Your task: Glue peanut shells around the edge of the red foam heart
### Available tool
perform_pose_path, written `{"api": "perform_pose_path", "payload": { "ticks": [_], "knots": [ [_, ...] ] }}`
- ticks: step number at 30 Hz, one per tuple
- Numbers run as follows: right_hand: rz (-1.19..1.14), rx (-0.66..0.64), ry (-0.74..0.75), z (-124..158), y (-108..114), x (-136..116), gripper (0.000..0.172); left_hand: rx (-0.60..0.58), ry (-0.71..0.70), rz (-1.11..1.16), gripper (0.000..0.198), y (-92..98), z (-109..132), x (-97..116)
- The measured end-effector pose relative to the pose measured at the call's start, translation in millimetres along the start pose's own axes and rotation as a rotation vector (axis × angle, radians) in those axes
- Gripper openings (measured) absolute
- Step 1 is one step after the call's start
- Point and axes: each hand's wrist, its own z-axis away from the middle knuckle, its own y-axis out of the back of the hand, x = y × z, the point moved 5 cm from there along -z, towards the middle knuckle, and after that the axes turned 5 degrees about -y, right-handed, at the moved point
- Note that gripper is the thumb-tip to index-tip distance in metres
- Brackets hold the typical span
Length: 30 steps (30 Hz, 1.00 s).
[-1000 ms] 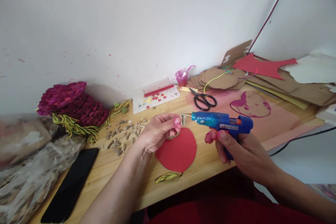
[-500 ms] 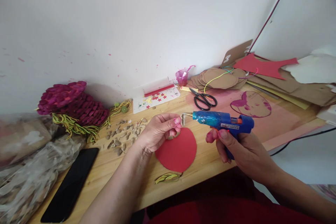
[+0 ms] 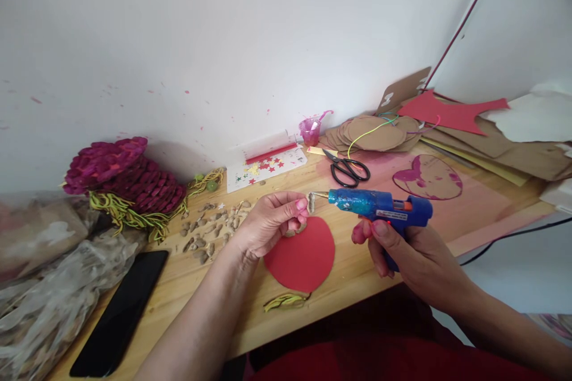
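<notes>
Brown shells [image 3: 217, 230] lie scattered on the wooden worktop [image 3: 351, 274]. Right of them, the left hand [image 3: 272, 220] pinches a shell piece [image 3: 311, 203] between its fingers, near a red disc [image 3: 301, 259] and beside a blue glue gun's [image 3: 379, 205] nozzle [image 3: 320, 194]; the right hand [image 3: 413, 250] has its fingers curled around the handle [image 3: 392, 262].

Wore a dark red garment [image 3: 379, 360] at the bottom centre of the frame, shading to nearly black higher up; had a bare left hand [image 3: 274, 220] and left forearm [image 3: 196, 309] left of centre, a bare right hand [image 3: 413, 253] and right forearm [image 3: 496, 318] at lower right
</notes>
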Motion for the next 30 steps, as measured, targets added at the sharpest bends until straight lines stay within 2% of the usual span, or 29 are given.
{"api": "perform_pose_path", "payload": {
  "ticks": [30],
  "knots": [
    [0.031,0.008,-0.033,1.1,1.5,3.2,0.048,0.02,0.001,-0.016,0.033,4.2,-1.1,-0.9]
  ]
}}
